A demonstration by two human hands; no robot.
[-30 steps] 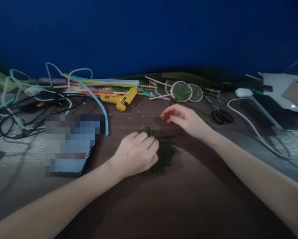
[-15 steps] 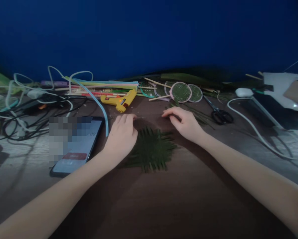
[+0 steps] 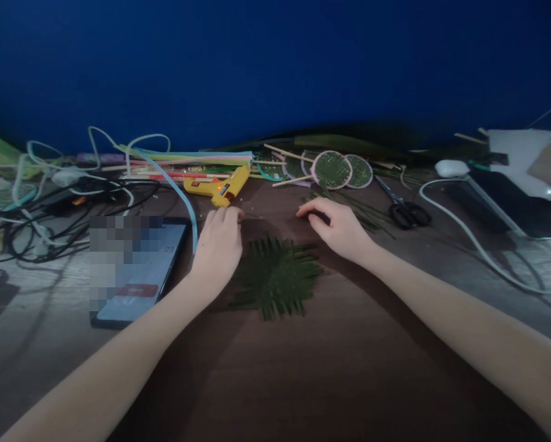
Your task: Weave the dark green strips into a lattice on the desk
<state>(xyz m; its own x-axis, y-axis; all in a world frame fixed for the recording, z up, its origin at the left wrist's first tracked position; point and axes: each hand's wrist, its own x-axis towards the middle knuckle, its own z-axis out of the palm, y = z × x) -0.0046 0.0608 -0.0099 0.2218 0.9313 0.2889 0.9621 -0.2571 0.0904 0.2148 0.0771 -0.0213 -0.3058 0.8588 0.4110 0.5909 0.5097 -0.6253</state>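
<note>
The dark brown surface (image 3: 349, 368) carries a woven square of green leaf strips (image 3: 278, 276) at the centre, with a phone (image 3: 142, 276) at centre left and tangled cables (image 3: 50, 215) at the far left. Along the upper edge lie a yellow glue gun (image 3: 218, 184), coloured strips (image 3: 188, 156), round green fans (image 3: 333, 170) and black scissors (image 3: 407, 213). A white cable (image 3: 480, 252) trails off to the right.

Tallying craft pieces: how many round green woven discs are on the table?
2 clear: pink-rimmed disc and right disc, beyond the right hand; more may hide leftward.
</note>
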